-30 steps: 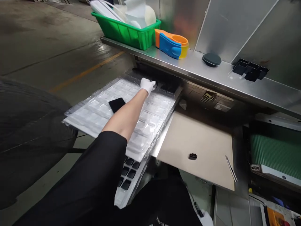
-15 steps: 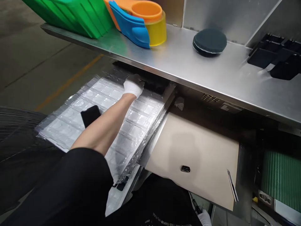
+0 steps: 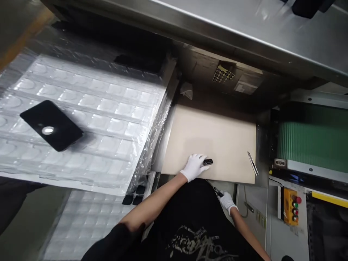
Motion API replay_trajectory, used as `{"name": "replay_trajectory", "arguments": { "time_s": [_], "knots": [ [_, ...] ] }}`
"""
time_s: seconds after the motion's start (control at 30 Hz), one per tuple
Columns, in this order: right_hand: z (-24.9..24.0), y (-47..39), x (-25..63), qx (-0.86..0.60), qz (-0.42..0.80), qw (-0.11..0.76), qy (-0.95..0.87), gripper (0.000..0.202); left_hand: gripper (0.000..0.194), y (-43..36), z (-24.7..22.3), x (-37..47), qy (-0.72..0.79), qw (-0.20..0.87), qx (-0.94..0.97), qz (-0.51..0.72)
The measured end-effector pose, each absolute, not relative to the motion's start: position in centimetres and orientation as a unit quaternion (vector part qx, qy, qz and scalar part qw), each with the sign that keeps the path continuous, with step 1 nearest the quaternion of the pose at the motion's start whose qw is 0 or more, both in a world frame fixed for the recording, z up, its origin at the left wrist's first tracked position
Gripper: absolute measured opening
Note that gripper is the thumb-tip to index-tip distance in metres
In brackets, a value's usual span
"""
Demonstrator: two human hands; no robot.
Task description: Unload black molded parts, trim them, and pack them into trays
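My left hand [image 3: 193,167], in a white glove, rests at the front edge of the beige board [image 3: 217,127]. Its fingers are closed on a small black part [image 3: 208,162]. Just below the board's front edge, my right hand [image 3: 227,201], also gloved, grips a thin dark tool [image 3: 217,192], whose full shape is partly hidden. A pair of metal tweezers [image 3: 252,164] lies on the board's right side. To the left, a black phone-like slab [image 3: 51,125] lies on the clear plastic trays [image 3: 108,108].
A steel shelf [image 3: 217,32] crosses above the board. Behind the board lie a dotted sticker sheet [image 3: 223,74] and crumpled white material [image 3: 186,90]. At right are a green ribbed belt [image 3: 312,137] and an orange button box [image 3: 291,206].
My left hand has moved from the back of the plastic trays to the small black part on the board. The view has shifted downward, showing more of my right hand.
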State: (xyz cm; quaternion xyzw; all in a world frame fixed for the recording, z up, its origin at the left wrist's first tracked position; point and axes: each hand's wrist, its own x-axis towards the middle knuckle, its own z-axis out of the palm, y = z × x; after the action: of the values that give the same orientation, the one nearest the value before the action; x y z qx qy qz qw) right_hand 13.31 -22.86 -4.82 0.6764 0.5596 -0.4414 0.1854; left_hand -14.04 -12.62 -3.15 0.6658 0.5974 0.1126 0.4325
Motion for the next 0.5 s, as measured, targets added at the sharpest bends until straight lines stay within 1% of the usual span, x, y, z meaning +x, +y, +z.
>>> {"name": "replay_trajectory", "arguments": {
  "time_s": [0.03, 0.1, 0.2, 0.27, 0.33, 0.37, 0.5],
  "knots": [
    [-5.5, -23.9, 13.7, 0.689, -0.434, 0.181, 0.552, 0.01, 0.055, -12.2, -3.5, -13.8, 0.606, 0.426, 0.66, 0.123],
    [-6.4, -26.3, 14.5, 0.71, -0.42, 0.165, 0.54, 0.017, 0.047, -11.4, -3.8, -13.0, 0.617, 0.418, 0.651, 0.144],
    [-6.7, -29.8, 15.2, 0.729, -0.399, 0.138, 0.538, 0.016, 0.031, -10.9, -3.8, -11.5, 0.623, 0.422, 0.634, 0.181],
    [-6.3, -31.8, 15.5, 0.734, -0.388, 0.126, 0.543, 0.014, 0.029, -11.9, -3.7, -11.1, 0.625, 0.44, 0.609, 0.21],
    [-5.6, -33.5, 15.5, 0.733, -0.38, 0.115, 0.552, 0.01, 0.029, -14.6, -3.6, -11.8, 0.629, 0.467, 0.575, 0.236],
    [-5.2, -34.2, 15.3, 0.73, -0.378, 0.111, 0.559, 0.012, 0.029, -16.7, -3.6, -12.7, 0.634, 0.479, 0.555, 0.245],
    [-3.6, -35.9, 13.2, 0.703, -0.374, 0.113, 0.594, 0.031, 0.03, -27.8, -4.5, -17.6, 0.681, 0.508, 0.468, 0.24]
  ]
}}
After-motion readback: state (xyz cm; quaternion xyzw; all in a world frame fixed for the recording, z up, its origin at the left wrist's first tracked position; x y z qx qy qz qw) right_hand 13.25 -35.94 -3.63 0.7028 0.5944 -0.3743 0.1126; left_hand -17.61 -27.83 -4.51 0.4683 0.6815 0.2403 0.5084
